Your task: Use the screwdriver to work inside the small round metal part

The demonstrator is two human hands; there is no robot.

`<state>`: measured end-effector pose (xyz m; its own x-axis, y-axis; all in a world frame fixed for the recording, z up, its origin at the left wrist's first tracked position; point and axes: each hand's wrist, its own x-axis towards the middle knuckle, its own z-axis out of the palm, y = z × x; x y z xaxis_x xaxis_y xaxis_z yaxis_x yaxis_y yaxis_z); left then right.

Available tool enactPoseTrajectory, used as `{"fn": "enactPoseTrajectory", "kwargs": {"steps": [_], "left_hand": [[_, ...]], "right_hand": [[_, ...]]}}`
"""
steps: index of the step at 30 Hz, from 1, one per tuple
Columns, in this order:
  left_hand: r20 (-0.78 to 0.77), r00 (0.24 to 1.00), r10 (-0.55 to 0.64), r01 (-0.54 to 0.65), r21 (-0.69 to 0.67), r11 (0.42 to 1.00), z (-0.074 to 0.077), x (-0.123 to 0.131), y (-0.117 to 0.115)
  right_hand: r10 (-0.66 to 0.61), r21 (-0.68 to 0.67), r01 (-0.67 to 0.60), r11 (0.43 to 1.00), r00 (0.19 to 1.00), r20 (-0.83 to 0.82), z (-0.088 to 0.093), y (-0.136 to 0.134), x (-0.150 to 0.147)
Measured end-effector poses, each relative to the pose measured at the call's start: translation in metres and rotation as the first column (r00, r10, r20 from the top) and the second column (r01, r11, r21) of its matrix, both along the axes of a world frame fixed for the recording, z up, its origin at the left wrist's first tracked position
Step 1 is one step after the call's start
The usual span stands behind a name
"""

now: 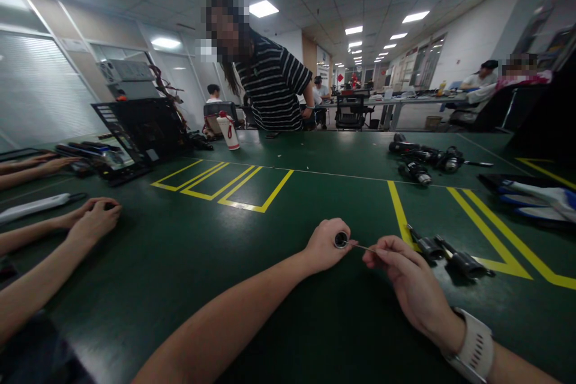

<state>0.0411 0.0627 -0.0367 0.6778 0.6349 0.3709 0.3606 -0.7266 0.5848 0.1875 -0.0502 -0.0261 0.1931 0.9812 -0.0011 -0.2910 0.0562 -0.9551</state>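
Observation:
My left hand [324,246] is wrapped round a small hollow cylinder [341,240] with a shiny metal rim, its round opening facing me. Most of its body is hidden by the fingers. In my right hand [407,279] a thin metal rod [362,247] is pinched between thumb and fingers, pointing left to the mouth of the cylinder. Whether its tip is inside or just in front, I cannot tell. To the right of my right hand lie two dark cylindrical parts with thin stems, one nearer the back [431,248] and one nearer me [468,264].
Black power-tool-like items [420,159] lie at the back right, blue-and-white gloves [535,198] at the far right. A white cup [228,132] and an open computer case [144,129] stand at the back left. Another person's hands [96,216] rest at left; a person in stripes [274,81] stands opposite.

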Motion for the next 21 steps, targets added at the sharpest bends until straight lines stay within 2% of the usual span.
{"fn": "enactPoseTrajectory", "kwargs": {"steps": [3, 7, 9, 16, 21], "left_hand": [[-0.013, 1.000, -0.020, 0.020, 0.017, 1.000, -0.0003, -0.0004, 0.0003], [-0.061, 0.998, -0.027, 0.031, 0.065, 0.997, 0.0014, -0.0011, -0.0005], [-0.085, 0.996, -0.022, 0.028, 0.069, 0.997, 0.0021, -0.0012, -0.0006], [0.033, 0.999, -0.028, 0.029, -0.025, 0.999, 0.0018, -0.0009, 0.0011], [0.051, 0.999, -0.012, 0.015, -0.062, 0.998, 0.0027, 0.0002, 0.0008]], "right_hand": [[-0.013, 0.006, 0.014, 1.000, 0.999, -0.037, 0.0001, 0.0017, -0.0004], [-0.042, 0.029, 0.038, 0.999, 0.986, 0.162, -0.0010, -0.0020, -0.0017], [-0.042, 0.029, 0.037, 0.999, 0.981, 0.192, -0.0004, -0.0037, -0.0024], [-0.012, -0.042, 0.009, 0.999, 0.996, -0.093, 0.0066, -0.0003, -0.0012], [-0.006, -0.044, 0.000, 0.999, 0.990, -0.143, 0.0039, 0.0016, -0.0010]]}}
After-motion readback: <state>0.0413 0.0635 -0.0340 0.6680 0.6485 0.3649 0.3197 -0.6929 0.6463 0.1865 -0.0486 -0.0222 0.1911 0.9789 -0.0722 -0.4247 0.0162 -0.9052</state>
